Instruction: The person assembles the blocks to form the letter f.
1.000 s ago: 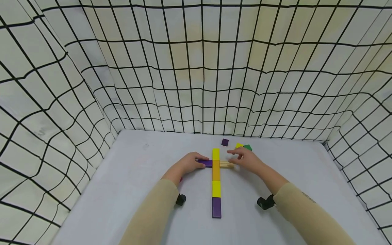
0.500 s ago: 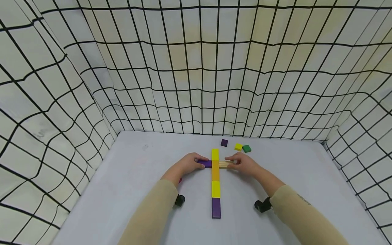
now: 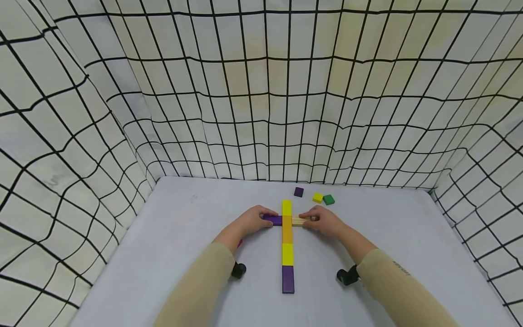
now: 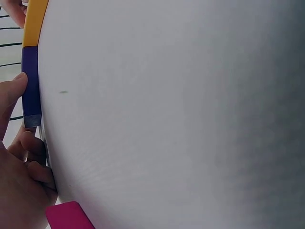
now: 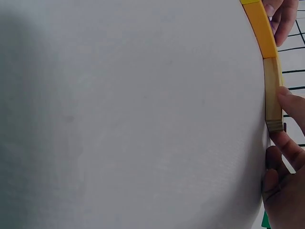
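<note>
In the head view, my left hand (image 3: pixel 250 220) pinches a purple block (image 3: pixel 278 220) between thumb and index finger. My right hand (image 3: pixel 328 221) likewise grips a plain wooden block (image 3: pixel 297 221) from the opposite side. Both blocks meet the sides of an orange block (image 3: pixel 287 232), forming a cross. That orange block lies in an upright row, with a yellow block (image 3: pixel 287 207) above it. Below it come another yellow block (image 3: pixel 288 254) and a longer purple block (image 3: pixel 288 279). In the right wrist view the wooden block (image 5: pixel 273 88) abuts the orange one.
Beyond the right hand lie a dark purple block (image 3: pixel 299 192), a small yellow block (image 3: pixel 318 197) and a green block (image 3: pixel 328 200). A pink block (image 4: pixel 69 215) sits by the left wrist. Black netting (image 3: pixel 267 122) surrounds the white table (image 3: pixel 184 195) at back and sides.
My right hand has moved left and its raised fingers have come down to grip the wooden block. The left hand keeps its hold on the purple block.
</note>
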`<state>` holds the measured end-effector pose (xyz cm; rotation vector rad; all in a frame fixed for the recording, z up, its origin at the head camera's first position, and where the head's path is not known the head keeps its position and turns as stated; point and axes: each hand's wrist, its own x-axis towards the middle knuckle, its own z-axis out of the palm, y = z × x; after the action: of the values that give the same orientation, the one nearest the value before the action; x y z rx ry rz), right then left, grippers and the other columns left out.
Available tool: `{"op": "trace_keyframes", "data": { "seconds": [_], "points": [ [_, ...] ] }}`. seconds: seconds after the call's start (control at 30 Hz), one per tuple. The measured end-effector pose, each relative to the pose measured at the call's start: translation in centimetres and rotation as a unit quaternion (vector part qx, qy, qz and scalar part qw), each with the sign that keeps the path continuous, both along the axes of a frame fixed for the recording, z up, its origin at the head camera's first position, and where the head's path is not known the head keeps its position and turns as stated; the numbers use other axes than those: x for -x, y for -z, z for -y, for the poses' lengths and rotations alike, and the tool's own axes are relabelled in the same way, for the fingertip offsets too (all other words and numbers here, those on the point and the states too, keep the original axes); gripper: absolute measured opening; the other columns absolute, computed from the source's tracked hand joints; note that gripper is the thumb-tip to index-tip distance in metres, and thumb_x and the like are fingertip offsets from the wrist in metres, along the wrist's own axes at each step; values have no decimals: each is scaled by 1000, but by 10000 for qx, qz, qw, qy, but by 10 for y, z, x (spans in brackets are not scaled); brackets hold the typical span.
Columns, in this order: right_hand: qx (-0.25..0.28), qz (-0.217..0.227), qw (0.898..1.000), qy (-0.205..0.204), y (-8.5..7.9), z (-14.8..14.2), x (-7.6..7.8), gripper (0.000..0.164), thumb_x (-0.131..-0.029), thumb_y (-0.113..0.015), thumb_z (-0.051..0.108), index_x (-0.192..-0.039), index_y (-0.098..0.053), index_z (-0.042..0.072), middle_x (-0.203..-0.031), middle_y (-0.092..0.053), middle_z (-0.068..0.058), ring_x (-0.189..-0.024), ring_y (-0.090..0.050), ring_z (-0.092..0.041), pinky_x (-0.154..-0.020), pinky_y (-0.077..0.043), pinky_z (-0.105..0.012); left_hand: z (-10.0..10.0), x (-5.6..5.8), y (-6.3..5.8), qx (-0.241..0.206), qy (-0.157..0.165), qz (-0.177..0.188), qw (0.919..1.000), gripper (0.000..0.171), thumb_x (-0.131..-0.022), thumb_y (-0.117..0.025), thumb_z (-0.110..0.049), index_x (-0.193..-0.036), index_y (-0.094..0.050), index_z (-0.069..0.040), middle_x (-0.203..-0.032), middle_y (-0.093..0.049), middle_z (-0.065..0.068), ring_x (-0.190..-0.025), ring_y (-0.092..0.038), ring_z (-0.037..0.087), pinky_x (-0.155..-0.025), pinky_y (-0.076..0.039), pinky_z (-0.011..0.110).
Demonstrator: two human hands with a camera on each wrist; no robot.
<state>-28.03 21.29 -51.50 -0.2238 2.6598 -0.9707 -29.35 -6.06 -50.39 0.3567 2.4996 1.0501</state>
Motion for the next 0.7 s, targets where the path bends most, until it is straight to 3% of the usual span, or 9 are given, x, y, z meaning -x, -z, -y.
{"op": "trace_keyframes", "data": {
  "seconds": [0.5, 0.7],
  "points": [
    [93, 47, 9999, 65, 0, -1, -1, 28, -92, -72, 29, -120, -74, 25, -104, -58, 1, -88, -48, -19, -73, -43, -31, -2, 2, 4, 39, 57, -136, 9999, 37, -91, -72, -27, -128, -68, -28, -135, -57, 7, -128, -49, 30, -110, -36, 53],
    [63, -10, 10000, -3, 1, -2, 0, 29, -93, -71, 29, -121, -73, 25, -103, -58, 1, -88, -48, -19, -73, -42, -31, 5, 1, 1, -81, -183, -125, 9997, 42, -92, -71, -31, -133, -63, -32, -132, -58, 4, -125, -49, 28, -109, -37, 52]
  ]
}}
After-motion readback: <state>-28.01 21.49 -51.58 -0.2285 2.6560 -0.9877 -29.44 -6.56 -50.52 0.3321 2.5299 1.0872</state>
